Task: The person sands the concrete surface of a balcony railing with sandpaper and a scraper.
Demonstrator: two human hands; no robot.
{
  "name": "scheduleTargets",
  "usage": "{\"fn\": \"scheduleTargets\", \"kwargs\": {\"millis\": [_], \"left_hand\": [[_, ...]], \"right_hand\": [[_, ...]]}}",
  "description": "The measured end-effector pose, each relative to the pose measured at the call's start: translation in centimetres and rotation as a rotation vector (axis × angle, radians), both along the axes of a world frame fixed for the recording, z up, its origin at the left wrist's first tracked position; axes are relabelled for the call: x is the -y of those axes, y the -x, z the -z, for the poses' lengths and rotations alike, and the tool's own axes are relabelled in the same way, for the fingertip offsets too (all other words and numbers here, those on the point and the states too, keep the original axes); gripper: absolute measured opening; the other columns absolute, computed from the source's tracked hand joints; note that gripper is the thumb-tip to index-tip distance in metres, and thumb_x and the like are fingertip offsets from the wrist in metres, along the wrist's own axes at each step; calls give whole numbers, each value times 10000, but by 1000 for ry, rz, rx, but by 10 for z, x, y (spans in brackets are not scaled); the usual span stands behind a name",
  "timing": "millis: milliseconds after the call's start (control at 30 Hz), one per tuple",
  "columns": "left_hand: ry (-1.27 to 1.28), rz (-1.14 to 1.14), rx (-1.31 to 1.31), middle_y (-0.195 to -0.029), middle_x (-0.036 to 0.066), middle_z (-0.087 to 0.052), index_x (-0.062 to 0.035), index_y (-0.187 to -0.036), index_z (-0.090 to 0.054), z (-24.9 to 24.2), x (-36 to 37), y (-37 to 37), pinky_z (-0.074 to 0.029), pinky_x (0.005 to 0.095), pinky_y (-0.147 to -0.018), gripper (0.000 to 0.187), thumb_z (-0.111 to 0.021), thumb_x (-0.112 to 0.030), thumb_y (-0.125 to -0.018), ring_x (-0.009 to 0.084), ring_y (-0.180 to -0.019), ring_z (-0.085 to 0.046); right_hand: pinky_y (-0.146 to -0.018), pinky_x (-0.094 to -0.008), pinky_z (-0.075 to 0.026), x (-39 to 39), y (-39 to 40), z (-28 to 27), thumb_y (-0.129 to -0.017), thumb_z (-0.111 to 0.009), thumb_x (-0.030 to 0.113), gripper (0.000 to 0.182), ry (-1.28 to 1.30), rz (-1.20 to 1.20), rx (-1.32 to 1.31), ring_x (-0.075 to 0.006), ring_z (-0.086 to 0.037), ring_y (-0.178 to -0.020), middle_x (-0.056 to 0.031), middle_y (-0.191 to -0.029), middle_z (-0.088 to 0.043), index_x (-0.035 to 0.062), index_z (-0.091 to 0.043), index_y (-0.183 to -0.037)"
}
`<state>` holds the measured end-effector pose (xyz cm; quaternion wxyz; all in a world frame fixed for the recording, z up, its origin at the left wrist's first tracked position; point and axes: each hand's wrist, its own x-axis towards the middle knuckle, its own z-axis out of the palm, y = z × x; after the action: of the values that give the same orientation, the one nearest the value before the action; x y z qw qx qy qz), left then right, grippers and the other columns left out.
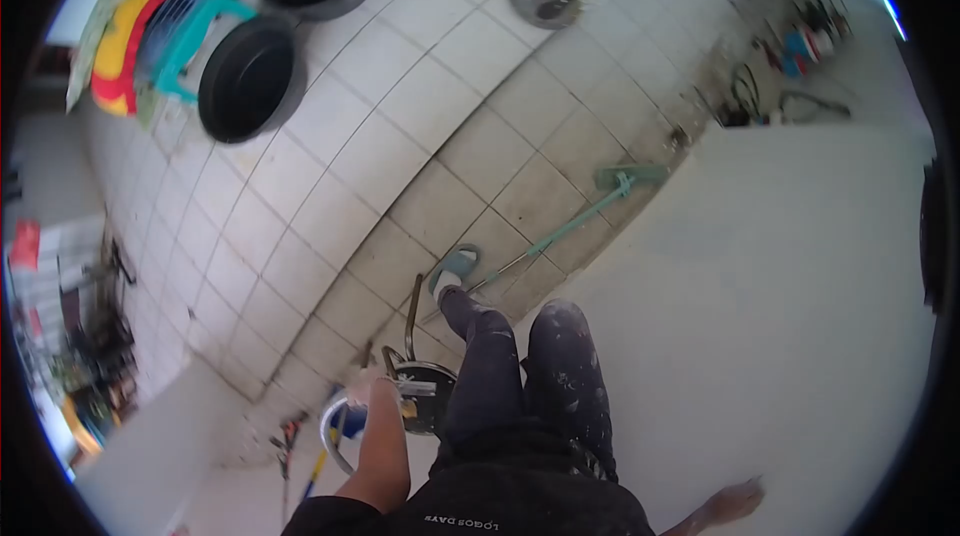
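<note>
My left hand [370,386] is beside the round black seat of a metal-framed chair [430,414], close to a flat silvery tool [415,389] that lies over the seat. Its fingers are blurred, and whether they grip the tool cannot be made out. My right hand [735,502] is stretched out low on the right against a broad white surface [760,306], fingers extended, with nothing seen in it. My paint-spotted trousers [570,366] and one slippered foot [458,261] show between the hands.
A green-headed mop [630,177] lies on the tiled floor beyond my foot. Black tubs [250,81] and a teal stool [205,31] stand at the upper left. Cables and tools [745,101] lie at the upper right. A round drain-like disc [545,1] is at the top.
</note>
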<state>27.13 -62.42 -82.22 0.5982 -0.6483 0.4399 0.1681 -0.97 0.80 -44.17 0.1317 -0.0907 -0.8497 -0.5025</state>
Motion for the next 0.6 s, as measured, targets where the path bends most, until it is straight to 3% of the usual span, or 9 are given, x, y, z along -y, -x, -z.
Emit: {"fn": "scheduleTargets", "kwargs": {"millis": [33, 67, 133, 267, 333, 433, 500, 533, 600], "left_hand": [[533, -555, 43, -1287, 203, -662, -22, -1316, -525, 58, -23, -45, -560, 509, -865, 472, -645, -249, -921, 344, -1145, -680], [891, -850, 49, -1271, 236, -648, 23, -1355, -417, 72, -33, -56, -558, 495, -873, 544, -625, -227, -920, 377, -1113, -685], [1222, -1032, 107, -1240, 281, -632, 71, -1379, -294, 51, -20, -23, -550, 485, -899, 634, -624, -185, -902, 424, -1082, -683], [1051, -938, -117, -1221, 317, -615, 87, -1383, -317, 81, -46, -60, -529, 480, -959, 654, -661, -110, -862, 458, -1107, -657], [1333, -976, -178, -1245, 336, -602, 106, -1295, -455, 68, -41, -45, -537, 477, -934, 582, -713, -122, -825, 431, -1098, -665], [1424, -1221, 57, -1166, 323, -643, 117, -1218, -521, 64, -30, -33, -542, 460, -926, 546, -721, -173, -800, 404, -1045, -679], [1423, -1439, -22, -1004, 269, -681, 112, -1134, -569, 25, -17, -6, -546, 439, -892, 499, -703, -225, -791, 364, -982, -698], [1415, -1615, -200, -904, 206, -687, 105, -1054, -604, -34, 6, 26, -542, 431, -851, 458, -694, -258, -791, 318, -916, -709], [1517, -1581, -272, -868, 173, -680, 88, -992, -622, 9, -29, 14, -543, 421, -827, 409, -700, -259, -790, 297, -886, -710]], "right_hand": [[-944, -459, -528, 17, 0, 8, -1091, -475, 284, 269, -141, -53, -39, -305, -635, -1096, -128, -1209, -669, 106, -649, -1194], [-931, -464, -523, 22, -2, 15, -1087, -481, 305, 255, -270, -94, -88, -300, -639, -1072, -115, -1192, -672, 128, -660, -1129], [-1105, -497, -410, -29, -9, 28, -1127, -376, 276, 420, -196, 79, -65, -362, -534, -1312, -225, -1413, -570, -21, -560, -1359], [-1071, -505, -433, 50, 70, 123, -1094, -415, 266, 402, 220, 281, 331, -371, -567, -1258, -226, -1354, -604, -16, -594, -1317], [-1055, -509, -444, 124, 121, 191, -1077, -434, 261, 393, 436, 288, 616, -375, -584, -1231, -226, -1325, -620, -14, -611, -1296], [-1030, -515, -462, 243, 205, 274, -1053, -462, 253, 380, 652, 229, 995, -382, -609, -1191, -226, -1281, -646, -10, -636, -1264], [-1013, -519, -473, 322, 277, 324, -1036, -481, 248, 371, 695, 136, 1197, -386, -625, -1164, -226, -1252, -663, -8, -653, -1243], [-1005, -521, -479, 365, 322, 348, -1028, -491, 245, 367, 669, 72, 1288, -389, -634, -1150, -226, -1238, -671, -7, -662, -1232], [-988, -525, -490, 467, 422, 392, -1012, -510, 240, 358, 463, -108, 1444, -393, -650, -1123, -226, -1208, -688, -4, -679, -1211]]}}
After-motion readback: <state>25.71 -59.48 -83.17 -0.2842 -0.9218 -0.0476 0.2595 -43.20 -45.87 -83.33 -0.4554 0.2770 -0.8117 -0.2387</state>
